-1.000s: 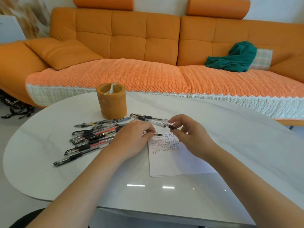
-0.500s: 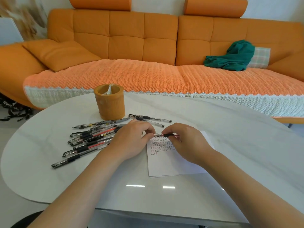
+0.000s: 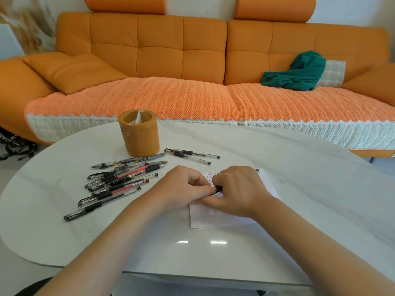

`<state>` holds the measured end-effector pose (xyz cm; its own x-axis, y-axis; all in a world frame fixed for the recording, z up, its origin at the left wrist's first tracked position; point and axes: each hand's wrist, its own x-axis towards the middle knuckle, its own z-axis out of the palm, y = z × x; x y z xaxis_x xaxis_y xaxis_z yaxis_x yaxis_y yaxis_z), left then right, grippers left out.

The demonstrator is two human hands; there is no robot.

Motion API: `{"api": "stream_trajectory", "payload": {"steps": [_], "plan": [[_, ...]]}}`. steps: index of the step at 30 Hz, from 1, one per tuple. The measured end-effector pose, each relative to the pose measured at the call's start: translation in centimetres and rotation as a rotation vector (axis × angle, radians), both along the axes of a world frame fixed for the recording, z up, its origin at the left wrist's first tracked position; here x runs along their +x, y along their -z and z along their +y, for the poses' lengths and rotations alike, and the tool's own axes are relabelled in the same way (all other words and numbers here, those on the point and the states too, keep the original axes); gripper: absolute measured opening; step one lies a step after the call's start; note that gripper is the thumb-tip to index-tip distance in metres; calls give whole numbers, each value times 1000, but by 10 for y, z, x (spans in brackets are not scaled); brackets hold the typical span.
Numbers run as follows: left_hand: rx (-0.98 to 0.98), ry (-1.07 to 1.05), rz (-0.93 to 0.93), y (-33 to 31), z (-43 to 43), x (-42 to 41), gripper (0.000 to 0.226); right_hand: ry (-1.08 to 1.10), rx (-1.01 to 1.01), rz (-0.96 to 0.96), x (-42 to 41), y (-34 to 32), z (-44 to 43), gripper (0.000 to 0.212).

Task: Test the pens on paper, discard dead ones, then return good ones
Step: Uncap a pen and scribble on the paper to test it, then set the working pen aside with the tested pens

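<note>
Both the left hand (image 3: 183, 189) and right hand (image 3: 240, 189) pinch one pen (image 3: 217, 189) over the paper (image 3: 226, 220), seemingly to cap or uncap it.

Pens (image 3: 115, 182) left of paper (image 3: 215, 218)

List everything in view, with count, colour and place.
table: one, white, in front of the sofa
paper: one sheet, white with rows of marks, under the hands
pen pile: about ten, black and red, left of the paper
loose pens: two, black, right of the cup
cup: one, tan, at the table's far side
held pen: one, black, between both hands
sofa: one, orange, behind the table
cloth: one, green, on the sofa at right
left hand: grips held pen
right hand: grips held pen
</note>
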<state>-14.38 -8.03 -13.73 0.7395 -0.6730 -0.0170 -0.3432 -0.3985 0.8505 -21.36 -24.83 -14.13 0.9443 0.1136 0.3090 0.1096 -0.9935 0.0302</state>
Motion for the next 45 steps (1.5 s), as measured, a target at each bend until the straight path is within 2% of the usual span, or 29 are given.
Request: {"api": "stream_trajectory", "payload": {"steps": [4,8,12,14,18,22,24,29,38,43,45], "plan": [[-15,-1,75,-2,0,-1,8,59,7,44,-2,-1,5,57],[31,15,67,-3,4,3,9,-10,75,27,-2,0,6,52],[53,-100,-105,-5,10,13,13,-101,297,67,1,4,0,22],[51,-183,-183,-5,15,17,17,-121,404,70,4,8,-1,23],[62,-227,-264,-3,31,22,17,-102,465,37,9,14,4,23],[194,-224,-384,3,56,28,6,-46,378,5,14,14,11,21],[246,-245,-441,6,72,32,9,-18,330,1,21,15,15,24],[359,-275,-502,3,102,35,15,100,376,93,51,11,27,23],[492,-250,-433,-3,135,37,10,195,204,158,108,6,40,26],[470,-241,-441,0,136,39,10,179,127,113,120,8,46,47],[451,-246,-438,2,136,39,12,166,95,135,124,11,48,47]]}}
